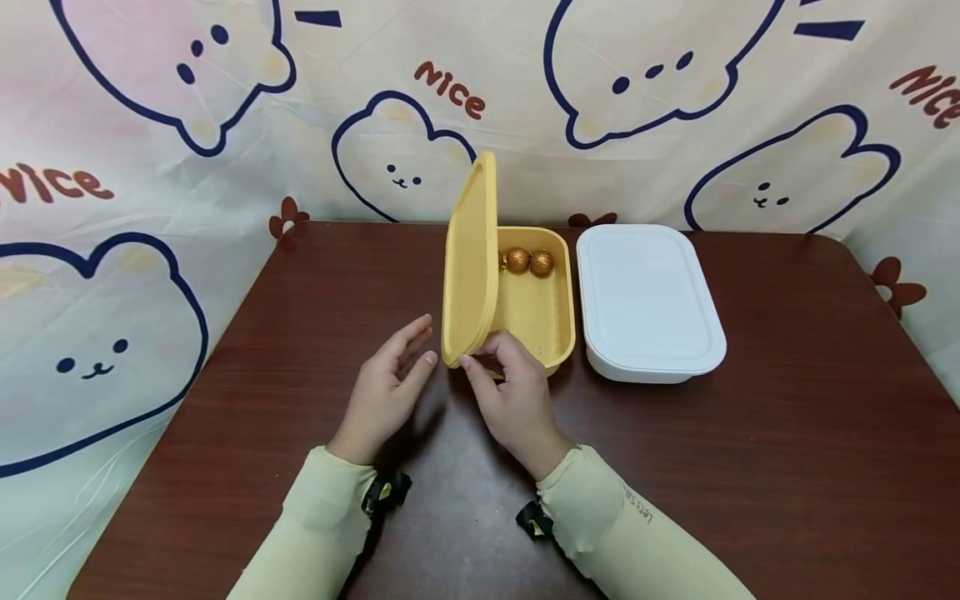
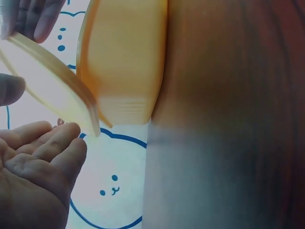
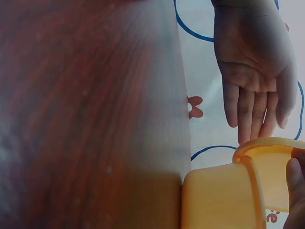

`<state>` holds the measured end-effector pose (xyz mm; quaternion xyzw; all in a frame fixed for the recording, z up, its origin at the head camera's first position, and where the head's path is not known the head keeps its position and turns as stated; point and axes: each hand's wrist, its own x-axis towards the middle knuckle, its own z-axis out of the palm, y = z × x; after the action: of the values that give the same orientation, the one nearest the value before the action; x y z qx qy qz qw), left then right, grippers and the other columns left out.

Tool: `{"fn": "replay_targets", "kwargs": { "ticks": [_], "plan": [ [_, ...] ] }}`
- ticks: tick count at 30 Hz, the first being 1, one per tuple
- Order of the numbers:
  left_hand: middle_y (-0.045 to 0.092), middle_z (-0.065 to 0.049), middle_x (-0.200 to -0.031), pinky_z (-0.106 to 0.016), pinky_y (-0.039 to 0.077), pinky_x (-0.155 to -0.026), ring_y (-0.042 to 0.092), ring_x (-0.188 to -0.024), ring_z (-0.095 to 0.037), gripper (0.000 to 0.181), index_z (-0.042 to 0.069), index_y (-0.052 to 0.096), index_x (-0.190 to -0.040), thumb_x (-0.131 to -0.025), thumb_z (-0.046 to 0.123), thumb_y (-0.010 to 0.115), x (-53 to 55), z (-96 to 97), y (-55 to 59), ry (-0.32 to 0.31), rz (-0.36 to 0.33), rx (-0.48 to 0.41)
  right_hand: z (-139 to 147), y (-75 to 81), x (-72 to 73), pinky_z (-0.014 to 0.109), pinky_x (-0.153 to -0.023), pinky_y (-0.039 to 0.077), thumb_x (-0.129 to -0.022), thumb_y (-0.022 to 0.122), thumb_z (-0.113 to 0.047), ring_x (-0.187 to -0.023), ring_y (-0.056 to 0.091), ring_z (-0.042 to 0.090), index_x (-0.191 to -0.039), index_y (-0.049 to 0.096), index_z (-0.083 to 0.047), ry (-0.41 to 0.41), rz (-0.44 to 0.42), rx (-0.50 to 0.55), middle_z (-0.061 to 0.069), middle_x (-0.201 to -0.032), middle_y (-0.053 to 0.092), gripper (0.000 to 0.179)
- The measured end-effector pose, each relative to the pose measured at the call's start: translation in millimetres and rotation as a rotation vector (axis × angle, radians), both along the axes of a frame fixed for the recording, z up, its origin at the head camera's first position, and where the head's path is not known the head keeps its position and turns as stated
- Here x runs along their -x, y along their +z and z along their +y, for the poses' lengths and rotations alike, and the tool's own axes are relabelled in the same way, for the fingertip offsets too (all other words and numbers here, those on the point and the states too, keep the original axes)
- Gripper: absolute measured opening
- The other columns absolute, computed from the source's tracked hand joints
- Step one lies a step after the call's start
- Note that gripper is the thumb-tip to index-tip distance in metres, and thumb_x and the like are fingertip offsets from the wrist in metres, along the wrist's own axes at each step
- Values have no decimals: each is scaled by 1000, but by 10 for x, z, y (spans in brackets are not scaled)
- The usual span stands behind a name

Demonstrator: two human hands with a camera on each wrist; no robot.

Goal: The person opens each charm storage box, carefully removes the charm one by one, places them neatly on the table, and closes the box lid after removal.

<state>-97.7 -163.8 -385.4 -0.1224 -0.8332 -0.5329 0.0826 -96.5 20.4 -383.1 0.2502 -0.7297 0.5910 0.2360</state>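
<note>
A yellow lid [image 1: 471,258] stands nearly upright along the left side of a yellow food container [image 1: 536,321]. My right hand [image 1: 517,404] pinches the lid's near corner between thumb and fingers, just over the container's front edge. To the left of the lid, my left hand [image 1: 382,392] holds nothing, its fingertips close to the lid's outer face. The right wrist view shows this left hand [image 3: 255,71] with long, straight fingers beside the lid [image 3: 271,176]. Inside the container, shiny copper-coloured balls [image 1: 517,260] lie at the far end, partly hidden by the lid.
A white container with its white lid on [image 1: 648,296] stands close to the right of the yellow one. Both rest on a dark brown table [image 1: 795,433]. A cloth with cartoon bears [image 1: 405,158] hangs behind the table's far edge.
</note>
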Motion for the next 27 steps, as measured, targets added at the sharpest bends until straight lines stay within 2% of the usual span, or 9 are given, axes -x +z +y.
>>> {"fn": "replay_targets", "kwargs": {
  "ticks": [5, 10, 14, 18, 22, 27],
  "plan": [
    [55, -6, -145, -30, 49, -100, 54, -131, -23, 43, 5, 52, -145, -103, 15, 58, 20, -24, 0, 32, 48, -96, -9, 15, 17, 38, -77, 59, -91, 72, -1, -91, 68, 18, -93, 62, -2, 1, 89, -103, 8, -94, 65, 10],
    [58, -7, -142, -20, 46, -99, 55, -129, -20, 39, 4, 55, -142, -103, 12, 57, 32, -30, -1, 44, 88, -151, -53, 37, 38, 31, -73, 56, -90, 74, -2, -83, 63, 16, -91, 61, -4, -19, 182, -199, 6, -89, 63, 13],
    [59, -9, -140, -19, 46, -98, 56, -126, -16, 37, 4, 57, -140, -104, 12, 55, 28, -36, 13, 64, 102, -173, -114, 63, 44, 25, -70, 52, -91, 73, -4, -79, 59, 13, -90, 62, -5, -18, 245, -282, 4, -86, 62, 11],
    [63, -9, -134, -18, 47, -94, 59, -117, -11, 35, 4, 59, -138, -105, 13, 53, 25, -59, 30, 118, 122, -170, -176, 71, 52, 22, -73, 52, -94, 69, -6, -81, 60, 12, -93, 66, -5, 9, 282, -351, 2, -88, 64, 4],
    [66, -11, -128, -20, 47, -93, 61, -111, -9, 33, 1, 61, -135, -106, 14, 50, 28, -99, 51, 167, 143, -186, -219, 73, 54, 22, -75, 52, -94, 69, -7, -83, 62, 11, -95, 70, -7, 21, 299, -410, 0, -91, 66, 2],
    [67, -10, -125, -21, 47, -92, 62, -110, -9, 36, 2, 63, -133, -109, 20, 44, 22, -166, 85, 228, 146, -214, -254, 69, 39, 23, -68, 50, -91, 73, -8, -77, 59, 11, -95, 71, -10, 18, 303, -475, -1, -88, 66, 5]
  ]
}}
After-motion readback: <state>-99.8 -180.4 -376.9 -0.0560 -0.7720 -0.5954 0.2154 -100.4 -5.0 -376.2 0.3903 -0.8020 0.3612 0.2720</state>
